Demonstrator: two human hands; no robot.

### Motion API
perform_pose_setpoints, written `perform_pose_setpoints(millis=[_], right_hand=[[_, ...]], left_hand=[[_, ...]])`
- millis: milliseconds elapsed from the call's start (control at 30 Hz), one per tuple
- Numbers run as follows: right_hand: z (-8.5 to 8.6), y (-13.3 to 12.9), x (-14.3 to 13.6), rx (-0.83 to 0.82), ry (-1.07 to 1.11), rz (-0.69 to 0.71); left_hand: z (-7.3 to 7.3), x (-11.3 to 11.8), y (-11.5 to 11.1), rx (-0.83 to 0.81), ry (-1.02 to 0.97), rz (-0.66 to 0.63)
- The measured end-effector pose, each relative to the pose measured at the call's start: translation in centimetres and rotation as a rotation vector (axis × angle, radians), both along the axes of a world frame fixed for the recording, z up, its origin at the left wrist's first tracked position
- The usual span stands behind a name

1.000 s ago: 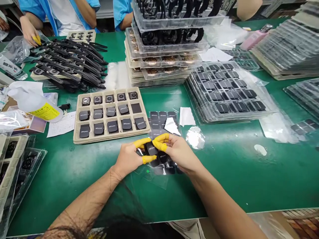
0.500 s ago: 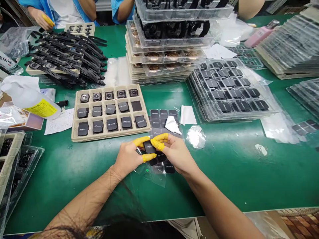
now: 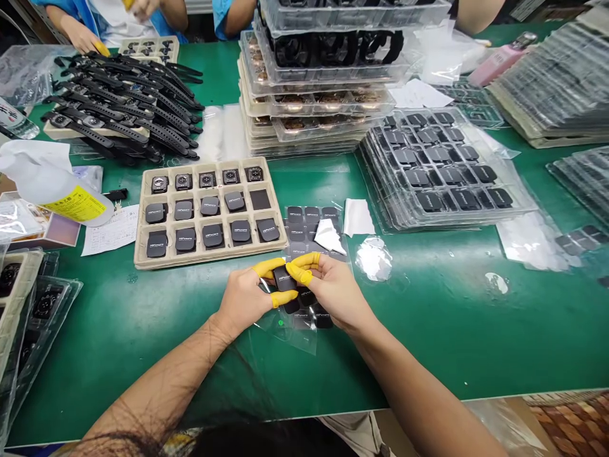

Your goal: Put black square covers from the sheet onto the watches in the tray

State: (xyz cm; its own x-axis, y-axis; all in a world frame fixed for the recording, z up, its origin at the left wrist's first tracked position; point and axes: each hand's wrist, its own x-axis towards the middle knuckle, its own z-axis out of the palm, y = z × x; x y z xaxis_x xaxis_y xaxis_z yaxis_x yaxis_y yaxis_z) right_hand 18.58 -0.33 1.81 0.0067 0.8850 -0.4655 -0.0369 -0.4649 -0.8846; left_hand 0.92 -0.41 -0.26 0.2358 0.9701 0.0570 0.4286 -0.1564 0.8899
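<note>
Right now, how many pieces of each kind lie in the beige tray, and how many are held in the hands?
Watch bodies, top row: 5
Black labelled pieces, lower rows: 9
Plain dark square: 1
Held black piece, between left hand and right hand: 1
Total, beige tray plus hands: 16

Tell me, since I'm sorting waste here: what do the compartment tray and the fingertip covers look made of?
The beige tray looks like molded paper pulp: matte, fibrous-looking, with soft rounded rims. The yellow fingertip covers on both hands look like thin latex or rubber: smooth, slightly glossy and skin-tight, though the exact material is uncertain.
</note>
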Motion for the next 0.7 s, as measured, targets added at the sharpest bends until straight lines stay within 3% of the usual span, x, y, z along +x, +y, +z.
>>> perform_pose_setpoints(millis=[433, 567, 700], right_hand=[[0.5, -0.1, 0.2, 0.042, -0.091, 0.048], [0.9, -0.2, 0.1, 0.069, -0.092, 0.145], [0.7, -0.3, -0.1, 0.158, -0.163, 0.14]], left_hand=[[0.0, 0.1, -0.1, -0.002, -0.011, 0.022], [-0.1, 0.0, 0.0, -0.06, -0.096, -0.016], [0.4, -0.1, 0.4, -0.153, -0.116, -0.063]])
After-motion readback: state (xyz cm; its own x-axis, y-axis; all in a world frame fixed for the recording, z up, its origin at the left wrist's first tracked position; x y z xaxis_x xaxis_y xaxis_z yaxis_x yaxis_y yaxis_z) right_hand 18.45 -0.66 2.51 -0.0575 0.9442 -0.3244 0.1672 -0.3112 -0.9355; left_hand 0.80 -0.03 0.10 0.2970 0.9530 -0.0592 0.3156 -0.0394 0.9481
